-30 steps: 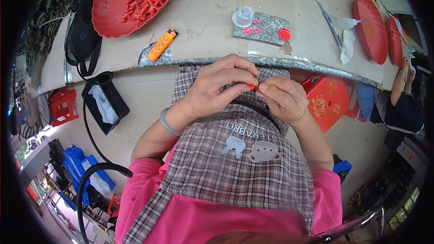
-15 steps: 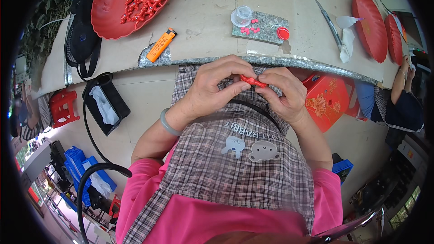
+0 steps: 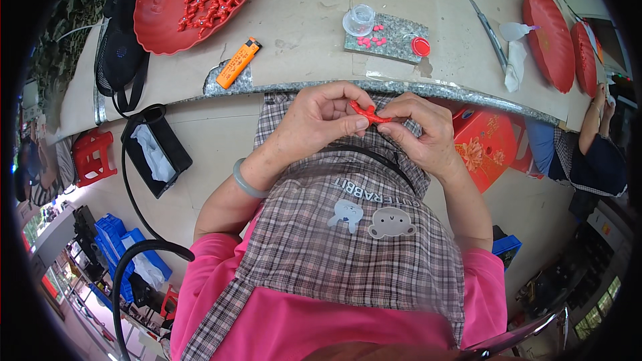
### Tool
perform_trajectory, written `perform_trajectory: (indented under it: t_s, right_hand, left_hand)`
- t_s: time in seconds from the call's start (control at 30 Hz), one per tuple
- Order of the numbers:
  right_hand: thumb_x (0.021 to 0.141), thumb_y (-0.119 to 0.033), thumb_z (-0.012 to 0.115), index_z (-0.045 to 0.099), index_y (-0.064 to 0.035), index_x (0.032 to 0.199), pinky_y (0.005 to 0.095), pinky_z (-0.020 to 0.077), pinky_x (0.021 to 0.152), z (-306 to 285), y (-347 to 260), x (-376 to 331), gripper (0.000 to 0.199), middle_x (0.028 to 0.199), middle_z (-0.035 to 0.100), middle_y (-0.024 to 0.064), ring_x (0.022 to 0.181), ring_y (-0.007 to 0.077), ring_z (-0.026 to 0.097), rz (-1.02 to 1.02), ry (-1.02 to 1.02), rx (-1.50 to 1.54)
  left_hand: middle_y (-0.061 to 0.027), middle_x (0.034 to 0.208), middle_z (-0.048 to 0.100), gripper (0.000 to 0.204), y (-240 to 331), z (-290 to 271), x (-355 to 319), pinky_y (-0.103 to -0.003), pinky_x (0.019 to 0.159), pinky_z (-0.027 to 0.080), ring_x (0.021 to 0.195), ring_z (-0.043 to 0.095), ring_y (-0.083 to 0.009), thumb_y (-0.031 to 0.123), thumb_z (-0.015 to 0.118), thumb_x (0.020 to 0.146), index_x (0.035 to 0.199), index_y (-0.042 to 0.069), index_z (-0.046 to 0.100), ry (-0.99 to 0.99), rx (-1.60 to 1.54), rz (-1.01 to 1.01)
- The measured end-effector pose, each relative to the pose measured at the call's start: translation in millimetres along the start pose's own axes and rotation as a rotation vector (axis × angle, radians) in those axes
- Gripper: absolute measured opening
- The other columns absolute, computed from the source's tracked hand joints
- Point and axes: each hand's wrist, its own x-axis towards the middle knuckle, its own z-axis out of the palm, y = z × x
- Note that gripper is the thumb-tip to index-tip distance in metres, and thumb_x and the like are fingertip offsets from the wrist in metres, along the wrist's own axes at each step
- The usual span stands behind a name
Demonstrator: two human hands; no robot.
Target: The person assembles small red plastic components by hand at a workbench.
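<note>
A small glossy red figurine point(image 3: 372, 116) is held just off the table's near edge, above my lap. My left hand point(image 3: 328, 117) pinches one end of it between thumb and fingers. The thumb and fingers of my right hand point(image 3: 422, 130) grip its other end. Part of the figurine is covered by my fingertips. Beyond my hands lies a grey stone slab point(image 3: 408, 35) bearing several small pink pieces point(image 3: 372, 42), a clear little cup point(image 3: 362, 20) and a round red cap point(image 3: 420, 47).
Similar red figurines point(image 3: 210, 7) fill part of a scalloped red plate point(image 3: 157, 30) at far left. An orange lighter point(image 3: 238, 63) lies near the table edge. At right are a knife point(image 3: 490, 33), white tissue point(image 3: 514, 67), a dropper bottle point(image 3: 515, 31) and another red plate point(image 3: 548, 40). A co-worker's arm point(image 3: 593, 117) shows far right.
The red figurine has been turned between my fingers, so its left end now points up and more of it shows. My right hand has shifted slightly.
</note>
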Motion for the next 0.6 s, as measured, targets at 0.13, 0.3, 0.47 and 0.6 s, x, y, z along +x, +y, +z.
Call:
perform_trajectory:
  t_s: [0.13,0.3,0.47,0.6]
  right_hand:
    - [0.079,0.001,0.074,0.068,0.0014,0.093,0.0270,0.0532,0.057,4.4,1.8,-5.6,0.015,0.079,0.068,0.0113,0.069,0.0182,0.069,-0.002,0.016,-0.019]
    - [0.082,0.004,0.071,0.069,0.0017,0.091,0.0248,0.0502,0.051,10.1,0.6,-10.1,0.009,0.077,0.069,0.0114,0.059,0.0143,0.065,0.012,0.028,0.032]
    - [0.083,0.004,0.070,0.069,0.0018,0.090,0.0251,0.0507,0.052,12.0,0.4,-9.6,0.008,0.076,0.068,0.0110,0.060,0.0145,0.066,0.016,0.018,0.036]
    - [0.083,0.003,0.070,0.069,0.0019,0.090,0.0253,0.0506,0.052,13.4,4.7,-10.5,0.008,0.076,0.067,0.0108,0.059,0.0143,0.065,0.015,0.025,0.055]
  left_hand:
    - [-0.0052,0.100,0.065,0.022,-4.7,0.7,0.3,-0.023,0.078,0.055,0.089,0.064,-0.0090,0.001,0.070,0.089,0.109,-0.003,0.063,0.017,0.044,0.077]
    - [-0.0057,0.098,0.062,0.018,-3.4,-0.6,-1.3,-0.024,0.077,0.054,0.089,0.064,-0.0108,-0.006,0.070,0.084,0.102,-0.004,0.066,-0.010,0.126,0.161]
    - [-0.0061,0.097,0.062,0.019,-2.9,-1.3,-1.7,-0.023,0.076,0.054,0.088,0.064,-0.0109,-0.008,0.069,0.083,0.102,-0.004,0.067,-0.015,0.140,0.171]
    - [-0.0058,0.097,0.062,0.018,-3.0,-1.9,-0.6,-0.023,0.075,0.054,0.088,0.064,-0.0108,-0.008,0.069,0.084,0.101,-0.005,0.067,-0.011,0.131,0.152]
